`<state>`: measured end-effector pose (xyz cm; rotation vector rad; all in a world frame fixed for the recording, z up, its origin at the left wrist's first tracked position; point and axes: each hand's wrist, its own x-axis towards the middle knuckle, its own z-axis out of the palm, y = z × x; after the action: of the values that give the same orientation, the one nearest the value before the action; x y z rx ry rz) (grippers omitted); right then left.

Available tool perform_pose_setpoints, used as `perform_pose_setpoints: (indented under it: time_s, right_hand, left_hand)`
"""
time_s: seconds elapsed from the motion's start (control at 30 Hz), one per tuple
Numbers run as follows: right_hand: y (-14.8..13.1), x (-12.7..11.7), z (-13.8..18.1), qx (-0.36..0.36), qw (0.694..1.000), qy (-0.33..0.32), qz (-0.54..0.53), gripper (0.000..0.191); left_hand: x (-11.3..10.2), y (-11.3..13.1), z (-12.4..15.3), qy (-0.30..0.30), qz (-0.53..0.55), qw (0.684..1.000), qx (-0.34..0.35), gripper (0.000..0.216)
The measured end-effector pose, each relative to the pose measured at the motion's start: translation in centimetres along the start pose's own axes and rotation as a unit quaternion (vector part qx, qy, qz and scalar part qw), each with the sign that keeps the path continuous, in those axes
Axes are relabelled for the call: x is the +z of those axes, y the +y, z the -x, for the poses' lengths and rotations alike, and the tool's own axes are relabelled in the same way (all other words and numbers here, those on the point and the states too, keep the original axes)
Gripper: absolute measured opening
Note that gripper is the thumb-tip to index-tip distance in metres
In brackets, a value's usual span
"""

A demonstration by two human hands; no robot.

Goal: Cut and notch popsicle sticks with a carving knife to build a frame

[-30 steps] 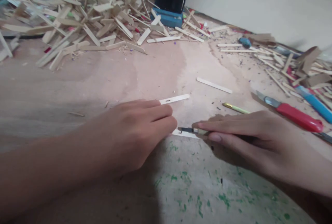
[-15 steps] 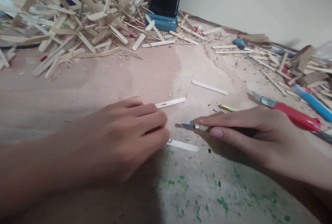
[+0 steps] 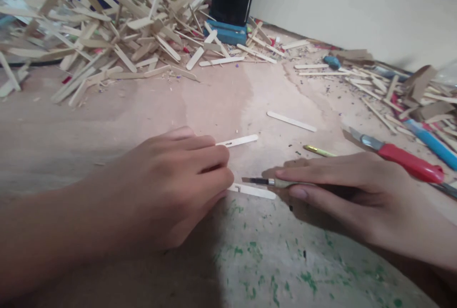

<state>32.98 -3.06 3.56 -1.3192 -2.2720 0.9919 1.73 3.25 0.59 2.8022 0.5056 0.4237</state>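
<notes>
My left hand (image 3: pixel 171 182) lies knuckles up on the wooden board, its curled fingertips pressing down the left end of a pale flat wooden stick (image 3: pixel 253 191). My right hand (image 3: pixel 342 193) is closed round a thin craft knife (image 3: pixel 266 182), whose dark blade points left and hovers just above that stick. A second stick with a small slot cut in it (image 3: pixel 237 141) lies just beyond my left fingers.
A big heap of wooden sticks (image 3: pixel 107 27) fills the far left. A red utility knife (image 3: pixel 403 158), a blue-handled tool (image 3: pixel 432 144), a yellow-green pen (image 3: pixel 317 150) and a loose stick (image 3: pixel 291 121) lie to the right. A black post on a blue base (image 3: pixel 230 32) stands by the wall.
The knife blade lifted off the stick half a second ago and has come back down close above it. My left hand stays on the stick's left end.
</notes>
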Motion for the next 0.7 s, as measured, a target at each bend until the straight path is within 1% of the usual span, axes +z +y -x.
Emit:
perform_pose_setpoints:
  time_s: [0.07, 0.2, 0.33, 0.47, 0.7]
  right_hand:
    - [-0.03, 0.14, -0.03, -0.023, 1.000, 0.000, 0.014, 0.028]
    - [-0.18, 0.33, 0.05, -0.062, 0.997, -0.006, 0.035, 0.028]
    - [-0.25, 0.09, 0.04, -0.065, 0.997, -0.012, 0.045, 0.027]
    - [-0.25, -0.07, 0.05, -0.077, 0.995, -0.026, 0.052, 0.029]
    - [-0.27, 0.46, -0.01, -0.087, 0.994, -0.025, 0.061, 0.031]
  left_hand:
    - [0.20, 0.13, -0.09, -0.003, 0.019, 1.000, -0.006, 0.035]
    - [0.62, 0.37, -0.02, 0.010, 0.046, 0.999, -0.016, 0.034]
    - [0.40, 0.41, 0.33, 0.006, 0.057, 0.998, -0.012, 0.032]
    - [0.35, 0.29, 0.40, -0.002, 0.068, 0.997, -0.022, 0.036]
    - [0.49, 0.42, 0.08, 0.004, 0.090, 0.996, -0.026, 0.035]
